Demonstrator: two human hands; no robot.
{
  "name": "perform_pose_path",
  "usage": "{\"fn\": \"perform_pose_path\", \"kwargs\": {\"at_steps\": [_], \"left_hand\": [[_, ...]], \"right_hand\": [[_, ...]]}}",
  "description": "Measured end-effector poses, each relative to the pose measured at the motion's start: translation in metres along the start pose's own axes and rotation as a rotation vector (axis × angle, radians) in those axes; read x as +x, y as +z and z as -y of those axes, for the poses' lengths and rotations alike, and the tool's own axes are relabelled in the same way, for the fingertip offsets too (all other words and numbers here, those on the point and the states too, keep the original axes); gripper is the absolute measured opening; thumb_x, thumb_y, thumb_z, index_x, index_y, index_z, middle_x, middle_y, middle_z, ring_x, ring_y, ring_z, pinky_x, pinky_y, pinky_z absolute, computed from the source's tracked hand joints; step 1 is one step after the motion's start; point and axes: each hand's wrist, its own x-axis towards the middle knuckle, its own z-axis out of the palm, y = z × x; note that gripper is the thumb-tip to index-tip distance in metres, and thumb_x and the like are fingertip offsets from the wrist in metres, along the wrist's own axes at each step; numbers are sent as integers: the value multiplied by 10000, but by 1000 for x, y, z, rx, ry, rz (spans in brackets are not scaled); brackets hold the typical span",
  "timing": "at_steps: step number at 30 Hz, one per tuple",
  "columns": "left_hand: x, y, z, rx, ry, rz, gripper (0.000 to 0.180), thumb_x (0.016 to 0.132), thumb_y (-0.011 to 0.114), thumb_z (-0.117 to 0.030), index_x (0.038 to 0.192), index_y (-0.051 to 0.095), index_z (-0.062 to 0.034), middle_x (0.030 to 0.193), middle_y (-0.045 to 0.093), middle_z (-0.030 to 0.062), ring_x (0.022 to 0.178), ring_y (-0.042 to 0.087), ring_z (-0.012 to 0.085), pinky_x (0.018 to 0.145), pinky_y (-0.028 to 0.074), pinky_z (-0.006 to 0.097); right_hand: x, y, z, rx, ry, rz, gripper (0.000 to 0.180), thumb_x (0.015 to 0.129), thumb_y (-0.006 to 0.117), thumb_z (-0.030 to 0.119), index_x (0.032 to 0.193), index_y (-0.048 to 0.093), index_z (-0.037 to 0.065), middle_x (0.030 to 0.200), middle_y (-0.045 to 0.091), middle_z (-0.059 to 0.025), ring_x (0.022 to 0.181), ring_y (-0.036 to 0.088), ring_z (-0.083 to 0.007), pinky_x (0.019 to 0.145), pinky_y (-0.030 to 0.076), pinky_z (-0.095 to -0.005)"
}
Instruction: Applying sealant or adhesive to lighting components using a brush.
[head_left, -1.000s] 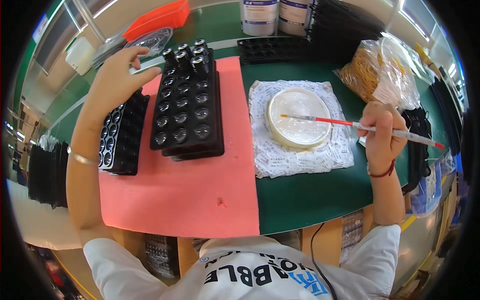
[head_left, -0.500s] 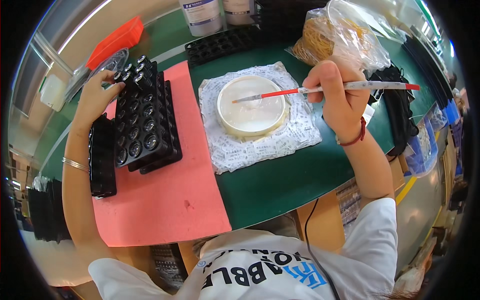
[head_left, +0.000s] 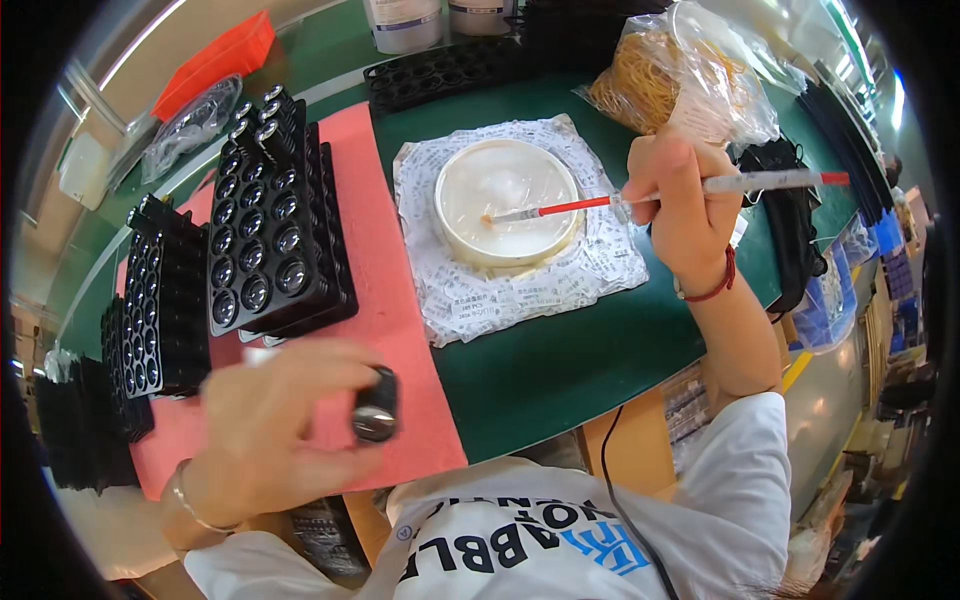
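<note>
In my left hand (head_left: 285, 415), blurred by motion, a short black cylinder (head_left: 376, 408) with a shiny end is gripped between fingers and thumb above the pink sheet (head_left: 385, 320). My right hand (head_left: 690, 195) is closed round a thin paintbrush (head_left: 575, 206) with a red and white handle. The brush's tip reaches inside a round white dish (head_left: 450, 235), over its pale, glossy contents; I cannot tell whether it touches them. Under the dish lies a square pad (head_left: 480, 305) covered with printed labels. A black tray (head_left: 243, 210) of round pockets holds several similar cylinders standing at its far end.
More black trays stand at the left (head_left: 160, 310) and at the back (head_left: 440, 78). An orange-red bin (head_left: 215, 62) sits far left, near clear plastic (head_left: 190, 125). A clear bag of yellow rubber bands (head_left: 650, 80) is at the back right. White tubs (head_left: 405, 25) stand at the table's far side.
My left hand has come from the tray's far end toward me, carrying a black cylinder. The brush tip has shifted slightly nearer to me and to the right within the dish.
</note>
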Motion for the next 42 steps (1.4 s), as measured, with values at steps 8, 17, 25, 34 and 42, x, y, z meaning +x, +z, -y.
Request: {"fn": "perform_pose_path", "kwargs": {"at_steps": [8, 17, 25, 34, 42], "left_hand": [[-15, 46, 31, -755, -505, 116, 290, 686, 667, -81, 956, 578, -25, 761, 600, -32, 464, 361, -19, 409, 283, 152], [-8, 35, 39, -997, -580, 78, 253, 739, 665, -109, 940, 593, 28, 849, 624, 53, 773, 536, 58, 684, 424, 197], [-10, 34, 41, -1037, -600, 88, 251, 738, 675, -134, 926, 597, 13, 837, 622, 24, 667, 479, 14, 597, 395, 169], [-13, 44, 39, -1066, -595, 47, 248, 756, 649, -122, 958, 587, 7, 849, 616, 7, 568, 404, -17, 493, 349, 151], [-12, 33, 36, -997, -586, 157, 215, 772, 599, -47, 971, 542, 8, 821, 562, -14, 651, 478, 8, 551, 389, 148]], "right_hand": [[8, 6, -10, 394, 327, -281, 389, 934, 346, 258, 603, 423, 68, 486, 391, -18, 381, 303, -78, 422, 271, -218], [0, 15, 7, 694, 322, 21, 398, 942, 283, 317, 645, 403, 81, 485, 420, -23, 391, 365, -96, 437, 303, -236], [-3, 20, 3, 638, 243, 112, 383, 942, 297, 291, 675, 446, 60, 523, 477, -45, 422, 442, -102, 436, 350, -219], [-4, 14, 1, 496, 230, 73, 348, 929, 362, 228, 686, 488, 15, 548, 506, -65, 439, 477, -109, 427, 375, -224], [-5, 16, -7, 200, 223, 45, 322, 911, 413, 180, 680, 529, -12, 568, 530, -66, 458, 495, -85, 426, 381, -187]]}}
